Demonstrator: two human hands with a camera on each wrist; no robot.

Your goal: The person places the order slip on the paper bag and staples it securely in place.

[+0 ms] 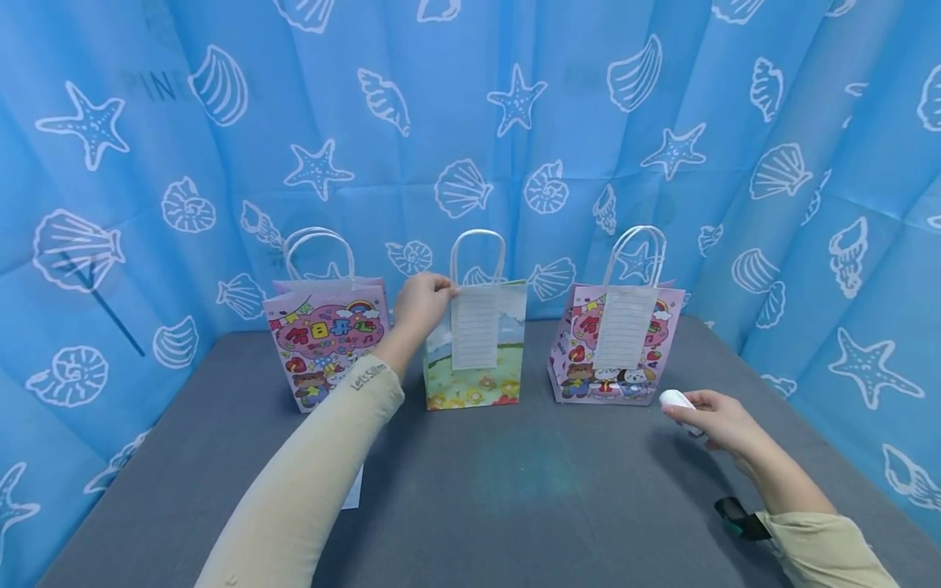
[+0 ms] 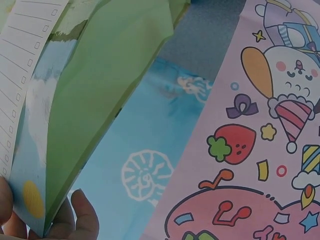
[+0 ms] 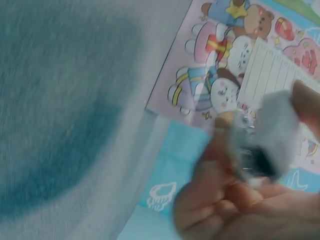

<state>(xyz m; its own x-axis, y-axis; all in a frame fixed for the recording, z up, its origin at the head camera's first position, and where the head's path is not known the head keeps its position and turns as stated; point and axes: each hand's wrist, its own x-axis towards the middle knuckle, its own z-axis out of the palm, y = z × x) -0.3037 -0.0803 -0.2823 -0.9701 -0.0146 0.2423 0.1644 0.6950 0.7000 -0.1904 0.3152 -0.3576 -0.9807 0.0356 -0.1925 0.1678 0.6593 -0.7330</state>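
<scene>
In the head view my left hand (image 1: 425, 309) pinches the top left corner of a lined paper slip (image 1: 474, 331) against the rim of the middle paper bag (image 1: 510, 351), which has a green meadow print. The left wrist view shows the thumb over the slip (image 2: 20, 75) and fingers (image 2: 86, 215) behind the bag's wall. My right hand (image 1: 724, 420) holds a small white rounded device (image 1: 678, 400) above the table, right of the pink bag. Up close, the white device (image 3: 280, 132) is blurred, with a dark slot and shiny bits; its kind is unclear.
A pink cartoon bag (image 1: 323, 331) stands to the left. Another pink bag (image 1: 573, 359) at the right has a lined slip (image 1: 627, 327) on its front. White paper (image 1: 353, 494) lies partly under my left sleeve. A blue curtain (image 1: 456, 106) hangs behind the grey table (image 1: 456, 506).
</scene>
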